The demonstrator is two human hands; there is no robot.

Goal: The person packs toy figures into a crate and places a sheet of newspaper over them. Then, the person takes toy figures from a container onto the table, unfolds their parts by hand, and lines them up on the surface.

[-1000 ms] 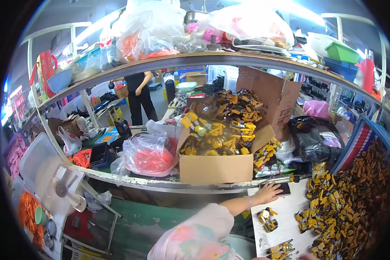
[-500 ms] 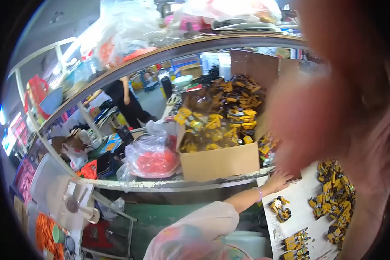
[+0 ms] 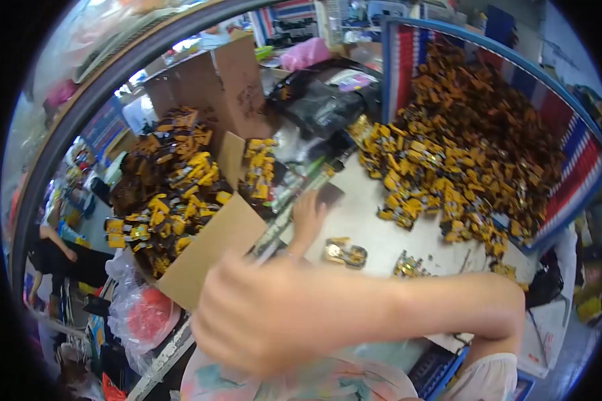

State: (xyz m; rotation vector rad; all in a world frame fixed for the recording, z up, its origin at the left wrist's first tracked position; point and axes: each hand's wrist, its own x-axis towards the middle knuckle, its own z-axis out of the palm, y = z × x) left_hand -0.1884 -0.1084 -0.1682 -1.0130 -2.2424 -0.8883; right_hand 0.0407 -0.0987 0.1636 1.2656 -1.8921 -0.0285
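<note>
My left hand [image 3: 308,212] lies at the left edge of a dark phone [image 3: 330,194] on the white tabletop [image 3: 371,217], fingers stretched out. My right hand [image 3: 247,317] is raised close to the camera, crossing in front of the table; motion smears its fingers, and whether it holds anything is hidden. One yellow and black toy vehicle [image 3: 345,253] stands between the hands on the table. Beside it, more toy pieces [image 3: 410,265] show partly behind my right forearm. A large pile of yellow and black toy vehicles [image 3: 441,174] covers the table's right side.
An open cardboard box [image 3: 214,250] full of similar toys stands at the left, beside a clear bag with red contents [image 3: 147,319]. Black plastic bags [image 3: 321,100] lie behind the table. A striped, blue-edged barrier [image 3: 398,73] borders the pile. Another person [image 3: 67,260] stands at the far left.
The view has swung right and tilted. My right hand, a blur at the upper right half a second ago, is now low in front. My left hand remains by the phone.
</note>
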